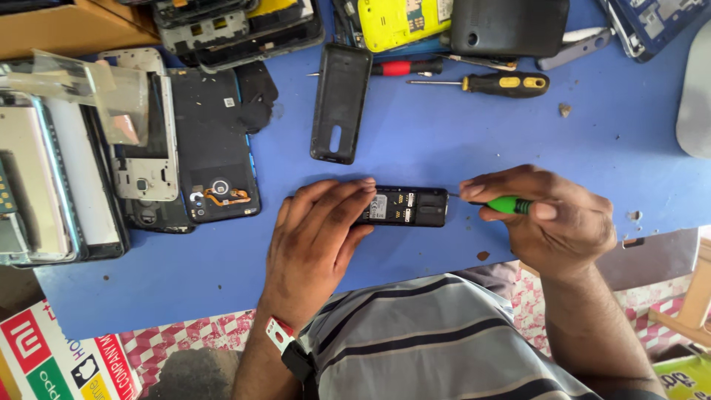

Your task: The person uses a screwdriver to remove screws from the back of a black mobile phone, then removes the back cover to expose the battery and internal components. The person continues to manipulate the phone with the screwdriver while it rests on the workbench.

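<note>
- You are working at a blue table [459,141] crowded with phone shells and two spare screwdrivers [481,83]
- Your left hand [315,237] is pressing flat, fingers together, on the small black phone [407,206] lying back-open at the table's middle
- Your right hand [552,218] is pinching a green-handled screwdriver [511,204], its tip at the phone's end
- The tip could be slipping and gouging the exposed contacts if your steadying hand is easing off

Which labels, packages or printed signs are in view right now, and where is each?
White label: small rectangle inside the open black phone under the left hand.
Printed sign: bottom-left corner, white with red, green and orange logo squares.
Package: bottom-right corner, yellow-green, mostly cropped.
</note>
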